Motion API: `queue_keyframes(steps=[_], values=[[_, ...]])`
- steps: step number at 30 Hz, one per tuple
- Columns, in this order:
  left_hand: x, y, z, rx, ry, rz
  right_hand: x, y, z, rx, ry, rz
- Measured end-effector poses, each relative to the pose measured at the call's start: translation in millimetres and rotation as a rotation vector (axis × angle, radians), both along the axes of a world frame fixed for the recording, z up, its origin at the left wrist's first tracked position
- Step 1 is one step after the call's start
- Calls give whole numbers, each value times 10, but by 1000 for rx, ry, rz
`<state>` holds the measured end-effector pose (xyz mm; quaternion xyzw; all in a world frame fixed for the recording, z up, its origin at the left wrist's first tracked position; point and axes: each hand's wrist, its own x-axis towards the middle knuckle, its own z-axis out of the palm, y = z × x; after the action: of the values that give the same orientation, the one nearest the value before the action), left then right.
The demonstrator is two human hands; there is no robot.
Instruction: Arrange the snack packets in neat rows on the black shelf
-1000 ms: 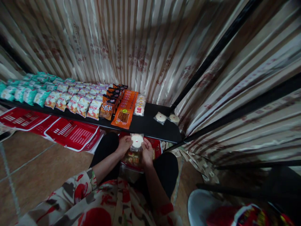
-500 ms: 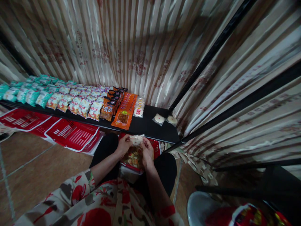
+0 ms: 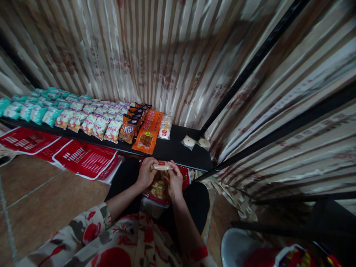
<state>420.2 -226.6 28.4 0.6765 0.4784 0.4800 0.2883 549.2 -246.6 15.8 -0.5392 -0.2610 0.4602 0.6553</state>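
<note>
A small clear packet with a round white cake [image 3: 162, 167] is held edge-on between both hands. My left hand [image 3: 145, 173] grips its left end and my right hand [image 3: 174, 180] grips its right end, fingers closed. They hover over a red basket [image 3: 185, 175] with a bag of mixed snacks [image 3: 158, 188] on my lap, just in front of the black shelf [image 3: 178, 151]. Two similar white cake packets [image 3: 189, 142] lie on the shelf's right end.
The shelf holds rows of teal [image 3: 33, 111], red-white [image 3: 97, 124] and orange snack bags [image 3: 147, 131], plus a stack of white cakes [image 3: 165, 129]. Red baskets [image 3: 83, 159] lie on the tiled floor at left. Striped curtains surround the shelf. A white stool [image 3: 239, 246] stands lower right.
The cake packet has been tipped from facing me to lying nearly flat and edge-on, with both hands staying on it and shifting slightly lower.
</note>
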Motion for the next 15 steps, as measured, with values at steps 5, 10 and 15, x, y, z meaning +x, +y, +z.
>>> queue_keyframes(steps=[5, 10, 15], values=[[-27, 25, 20, 111, 117, -20, -16, 53, 27, -28, 174, -16], [-58, 74, 63, 221, 226, -53, 9, 131, 46, -7, 218, 14], [-78, 159, 46, 315, 283, -80, 41, 235, 20, 2, 174, 68]])
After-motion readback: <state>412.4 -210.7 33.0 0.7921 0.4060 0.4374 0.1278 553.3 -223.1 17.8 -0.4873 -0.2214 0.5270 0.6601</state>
